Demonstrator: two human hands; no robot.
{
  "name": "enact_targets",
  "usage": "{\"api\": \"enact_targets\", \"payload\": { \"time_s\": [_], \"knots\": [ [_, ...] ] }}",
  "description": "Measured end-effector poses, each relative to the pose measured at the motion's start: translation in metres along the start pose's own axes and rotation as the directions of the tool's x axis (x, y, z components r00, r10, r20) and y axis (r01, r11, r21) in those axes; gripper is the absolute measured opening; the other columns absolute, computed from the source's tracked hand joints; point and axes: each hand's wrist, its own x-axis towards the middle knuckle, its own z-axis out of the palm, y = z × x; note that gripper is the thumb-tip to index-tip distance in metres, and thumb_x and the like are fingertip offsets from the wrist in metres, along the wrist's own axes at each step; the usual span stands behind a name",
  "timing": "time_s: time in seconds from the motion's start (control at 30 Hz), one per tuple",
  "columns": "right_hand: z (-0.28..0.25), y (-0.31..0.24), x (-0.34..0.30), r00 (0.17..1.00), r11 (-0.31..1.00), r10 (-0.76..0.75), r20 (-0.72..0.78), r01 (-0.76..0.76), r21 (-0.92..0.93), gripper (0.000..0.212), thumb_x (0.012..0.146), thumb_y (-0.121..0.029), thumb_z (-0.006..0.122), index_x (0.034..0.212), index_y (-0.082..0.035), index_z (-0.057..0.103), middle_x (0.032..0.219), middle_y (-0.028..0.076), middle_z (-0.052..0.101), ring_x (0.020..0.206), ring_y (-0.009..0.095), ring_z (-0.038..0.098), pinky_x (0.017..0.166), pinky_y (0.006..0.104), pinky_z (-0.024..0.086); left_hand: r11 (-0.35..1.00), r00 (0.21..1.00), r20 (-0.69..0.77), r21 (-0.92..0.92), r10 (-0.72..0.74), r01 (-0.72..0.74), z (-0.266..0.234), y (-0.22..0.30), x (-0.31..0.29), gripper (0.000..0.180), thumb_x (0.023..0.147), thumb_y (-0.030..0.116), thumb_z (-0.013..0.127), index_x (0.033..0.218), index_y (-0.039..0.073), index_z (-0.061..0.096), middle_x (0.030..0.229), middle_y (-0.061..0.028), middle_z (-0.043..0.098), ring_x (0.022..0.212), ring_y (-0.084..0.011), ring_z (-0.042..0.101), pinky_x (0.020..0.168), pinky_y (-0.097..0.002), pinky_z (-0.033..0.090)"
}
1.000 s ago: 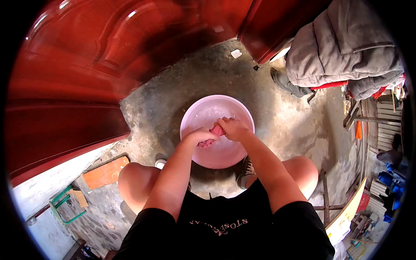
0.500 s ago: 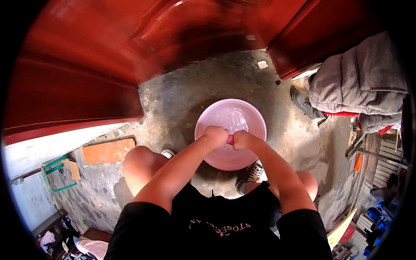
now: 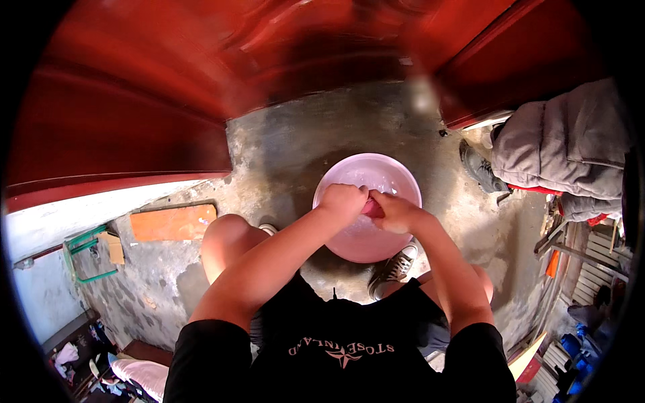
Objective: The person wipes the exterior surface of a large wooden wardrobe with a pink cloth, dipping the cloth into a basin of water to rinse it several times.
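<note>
Pink cloth [image 3: 372,208] clamped between left hand [image 3: 344,201] and right hand [image 3: 398,212], hands together, over middle of pink basin [image 3: 366,249]. Dark sneaker [image 3: 398,267] at near-right rim. Orange board [image 3: 173,223] on floor [image 3: 269,154], left of basin. Red door [image 3: 134,107] at floor's far edge.

Red panels [image 3: 134,114] ahead of you
You have an orange board [image 3: 173,223] and green frame [image 3: 98,276] left; a grey shoe [image 3: 480,166] and padded fabric [image 3: 568,141] right.
</note>
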Motion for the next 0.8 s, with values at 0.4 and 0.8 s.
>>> {"api": "enact_targets", "payload": {
  "time_s": [0.4,0.8],
  "knots": [
    [-0.069,-0.056,-0.007,0.484,0.831,-0.536,-0.692,0.158,-0.533,0.039,0.065,0.0,0.073,0.101,-0.01,0.063,0.113,0.01,0.06,0.106,0.034,0.06,0.086,0.0431,0.054,-0.199,0.906,0.368,-0.891,0.211,0.408,-0.123,-0.051,-0.022,0.058,0.099,0.05,0.065,0.12,-0.004,0.065,0.094,-0.0143,0.073,0.081,-0.0238,0.074,0.073,-0.0372,0.064],
    [-0.108,-0.059,0.044,0.925,0.395,0.053,-0.377,0.327,0.858,0.083,0.106,-0.065,0.038,0.158,-0.001,0.03,0.147,0.016,0.053,0.137,0.023,0.049,0.108,0.0402,0.041,-0.006,0.967,-0.156,-0.987,-0.204,-0.16,-0.121,-0.088,0.01,0.031,0.097,0.017,0.072,0.121,0.0,0.066,0.109,-0.0059,0.071,0.099,-0.0097,0.064,0.088,-0.0294,0.053]
  ]
}}
